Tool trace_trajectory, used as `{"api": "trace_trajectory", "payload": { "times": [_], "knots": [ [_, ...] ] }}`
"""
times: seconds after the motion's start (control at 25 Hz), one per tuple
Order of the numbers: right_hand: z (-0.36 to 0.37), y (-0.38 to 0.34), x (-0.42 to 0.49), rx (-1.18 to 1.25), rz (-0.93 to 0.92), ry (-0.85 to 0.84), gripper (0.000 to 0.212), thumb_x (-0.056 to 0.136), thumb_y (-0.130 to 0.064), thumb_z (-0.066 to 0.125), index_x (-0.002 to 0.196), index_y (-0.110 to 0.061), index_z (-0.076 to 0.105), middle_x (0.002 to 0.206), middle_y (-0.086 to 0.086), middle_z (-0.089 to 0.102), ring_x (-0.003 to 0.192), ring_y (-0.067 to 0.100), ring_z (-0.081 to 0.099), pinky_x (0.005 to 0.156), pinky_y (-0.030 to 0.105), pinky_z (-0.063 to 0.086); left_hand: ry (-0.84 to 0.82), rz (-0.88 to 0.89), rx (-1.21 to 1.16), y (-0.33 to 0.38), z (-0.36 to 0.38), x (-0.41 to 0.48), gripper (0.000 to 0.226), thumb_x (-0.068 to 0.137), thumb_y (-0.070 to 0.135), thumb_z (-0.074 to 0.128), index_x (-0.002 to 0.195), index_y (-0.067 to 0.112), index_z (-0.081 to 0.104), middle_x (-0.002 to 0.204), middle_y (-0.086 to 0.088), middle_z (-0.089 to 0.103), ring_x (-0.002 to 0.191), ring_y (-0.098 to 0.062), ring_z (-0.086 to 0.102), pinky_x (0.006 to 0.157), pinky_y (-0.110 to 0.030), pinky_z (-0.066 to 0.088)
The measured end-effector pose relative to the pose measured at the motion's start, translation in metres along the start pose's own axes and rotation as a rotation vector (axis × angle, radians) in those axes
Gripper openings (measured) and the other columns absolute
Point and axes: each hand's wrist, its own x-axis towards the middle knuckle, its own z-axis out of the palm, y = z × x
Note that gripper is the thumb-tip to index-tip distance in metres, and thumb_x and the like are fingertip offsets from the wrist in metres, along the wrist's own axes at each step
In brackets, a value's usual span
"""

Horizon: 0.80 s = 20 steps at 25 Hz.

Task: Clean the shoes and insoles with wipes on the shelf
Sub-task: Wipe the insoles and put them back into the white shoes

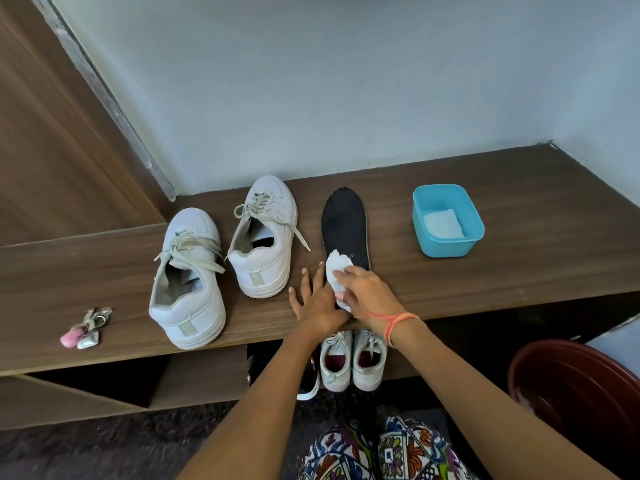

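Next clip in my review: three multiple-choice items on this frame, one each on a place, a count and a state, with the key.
1. The blue container stands: A left of the shoes; B right of the insole; C on the floor.
2. White shoes on the shelf top: A one; B four; C two.
3. The right hand: A holds a wipe on the insole; B hangs idle; C lifts a shoe.
B, it sits past the insole's right edge. C, a pair stands there. A, it presses the wipe onto the insole.
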Motion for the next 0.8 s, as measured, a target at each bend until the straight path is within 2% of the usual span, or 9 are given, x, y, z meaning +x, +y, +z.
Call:
{"api": "trace_trajectory", "payload": {
  "times": [0.16, 0.28, 0.4, 0.52, 0.6, 0.72, 0.8],
  "knots": [
    [0.013, 0.003, -0.017, -0.002, 0.033, 0.116, 0.034, 0.093, -0.006, 0.048, 0.122, -0.012, 0.063, 0.121, 0.012, 0.053, 0.113, 0.031, 0.05, 0.092, 0.032, 0.043, -0.059, -0.015, -0.003, 0.0, -0.002, 0.002, 0.099, 0.084, 0.031, 0.059, 0.148, 0.024, -0.016, 0.156, 0.01, -0.019, 0.142, -0.022, -0.026, 0.113, -0.05, -0.014],
    [0.004, 0.011, 0.003, -0.037, 0.122, 0.149, 0.025, 0.093, -0.01, 0.052, 0.114, -0.004, 0.063, 0.129, 0.009, 0.044, 0.109, 0.029, 0.054, 0.091, 0.033, 0.044, -0.11, 0.008, -0.022, -0.003, -0.005, 0.004, 0.104, 0.084, 0.041, 0.061, 0.145, 0.031, -0.023, 0.154, 0.011, -0.024, 0.14, -0.022, -0.029, 0.111, -0.05, -0.016],
    [-0.011, 0.019, 0.033, -0.004, 0.201, 0.179, 0.026, 0.09, -0.008, 0.057, 0.116, -0.003, 0.057, 0.127, 0.011, 0.047, 0.107, 0.031, 0.057, 0.09, 0.035, 0.045, -0.136, 0.018, -0.049, -0.004, -0.007, 0.004, 0.103, 0.084, 0.043, 0.061, 0.145, 0.034, -0.022, 0.153, 0.012, -0.026, 0.14, -0.021, -0.031, 0.111, -0.049, -0.016],
    [-0.014, 0.02, 0.044, 0.057, 0.246, 0.242, 0.029, 0.089, -0.007, 0.056, 0.118, -0.01, 0.053, 0.121, 0.01, 0.051, 0.107, 0.031, 0.058, 0.09, 0.036, 0.045, -0.14, 0.006, -0.026, -0.004, -0.006, 0.006, 0.099, 0.085, 0.045, 0.059, 0.147, 0.032, -0.017, 0.152, 0.014, -0.029, 0.139, -0.019, -0.033, 0.112, -0.048, -0.017],
    [-0.007, 0.012, 0.031, 0.017, 0.216, 0.255, 0.029, 0.09, -0.007, 0.054, 0.118, -0.015, 0.059, 0.119, 0.007, 0.053, 0.106, 0.027, 0.058, 0.09, 0.032, 0.046, -0.146, -0.014, -0.005, -0.004, -0.005, 0.008, 0.098, 0.085, 0.045, 0.058, 0.148, 0.03, -0.015, 0.151, 0.015, -0.03, 0.139, -0.019, -0.033, 0.111, -0.047, -0.018],
    [0.004, -0.005, 0.001, 0.029, 0.133, 0.202, 0.027, 0.09, -0.006, 0.05, 0.103, -0.018, 0.071, 0.107, 0.005, 0.057, 0.099, 0.024, 0.06, 0.083, 0.03, 0.046, -0.148, -0.034, 0.03, -0.003, -0.004, 0.011, 0.096, 0.085, 0.028, 0.058, 0.148, 0.029, -0.014, 0.152, 0.014, -0.029, 0.139, -0.02, -0.032, 0.111, -0.049, -0.017],
    [0.002, -0.008, -0.005, 0.073, 0.169, 0.173, 0.025, 0.091, -0.01, 0.051, 0.101, -0.021, 0.072, 0.106, 0.003, 0.058, 0.101, 0.023, 0.06, 0.082, 0.03, 0.047, -0.153, -0.04, 0.036, -0.001, -0.004, 0.011, 0.097, 0.084, 0.025, 0.058, 0.148, 0.028, -0.014, 0.152, 0.013, -0.03, 0.139, -0.02, -0.032, 0.111, -0.05, -0.017]
  ]
}}
